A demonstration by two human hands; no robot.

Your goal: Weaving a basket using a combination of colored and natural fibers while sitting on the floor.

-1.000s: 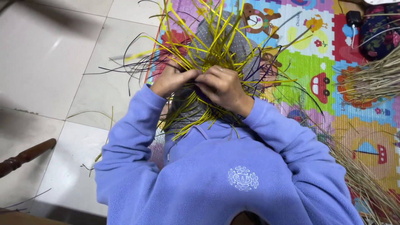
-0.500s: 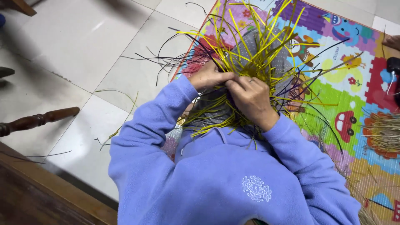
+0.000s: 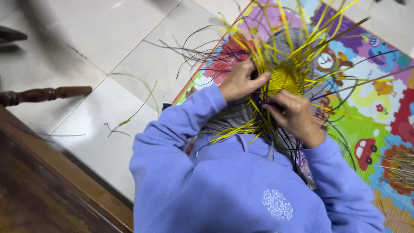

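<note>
On my lap lies a half-woven piece of yellow and dark strips, with a tight yellow woven patch in its middle and long loose ends sticking out all round. My left hand grips the strips at the patch's left edge. My right hand pinches strips just below the patch, fingers closed on them. Both arms wear lilac-blue sleeves. Grey dotted trousers show under the weaving.
A colourful foam play mat covers the floor at right, with a bundle of dry straw on it. White floor tiles carry stray strips. A turned wooden leg and a dark wooden surface lie at left.
The view has swung right and closer. My hands have drawn slightly apart, uncovering the yellow woven patch between them; both still hold strips.
</note>
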